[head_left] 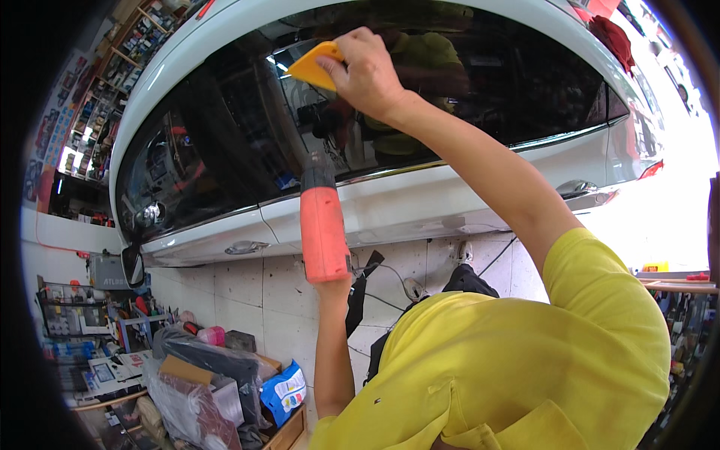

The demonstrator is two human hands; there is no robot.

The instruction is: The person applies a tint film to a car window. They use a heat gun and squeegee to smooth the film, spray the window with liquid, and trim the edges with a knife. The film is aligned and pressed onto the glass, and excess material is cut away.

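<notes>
My right hand [366, 69] grips a yellow plastic squeegee card [315, 66] between thumb and fingers, up by the dark side window [525, 82] of a white car [397, 195]. Whether the card's edge touches the glass is hard to tell. Below it, my left hand [331, 288] holds up a red heat gun [322, 232], its dark nozzle toward the window's lower part. The gun's body hides most of the left fingers and the handle. Reflections of yellow clothing and arms show in the glass.
A power cord [384, 301] trails over the tiled floor [240, 292] near my feet. At lower left are a plastic-wrapped pile [187, 397], a blue-and-white bag [283, 391] and cluttered shelves [82, 315]. The car's side mirror [133, 264] juts out on the left.
</notes>
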